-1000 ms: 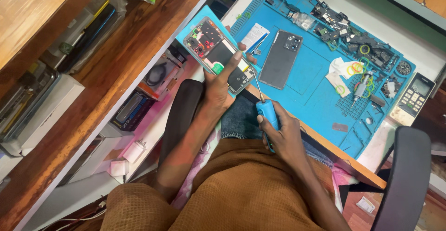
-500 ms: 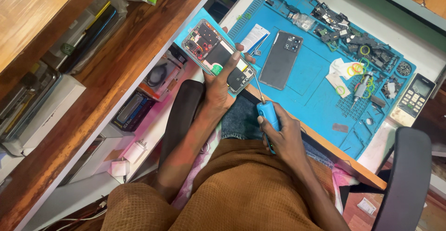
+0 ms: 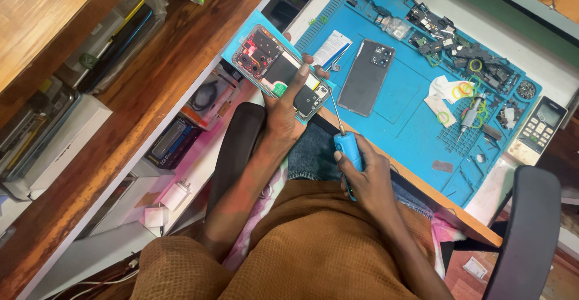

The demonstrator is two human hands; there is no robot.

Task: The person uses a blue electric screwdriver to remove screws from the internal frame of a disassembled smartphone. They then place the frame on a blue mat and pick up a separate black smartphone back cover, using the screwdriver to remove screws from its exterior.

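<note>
Left hand [image 3: 283,110] extended toward 12 o'clock, grip closed around opened smartphone [image 3: 274,70], circuitry exposed, at blue worktop mat [image 3: 398,113] edge. Right hand [image 3: 368,176] fist-closed on blue plastic screwdriver [image 3: 348,152]; thin metal shaft points 11 o'clock toward phone's lower end.

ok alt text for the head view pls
Seen from above, a seated person's left hand holds an opened phone at a desk edge while the right hand aims a blue screwdriver at its lower end. A dark back cover and small parts lie on a blue mat.
</note>
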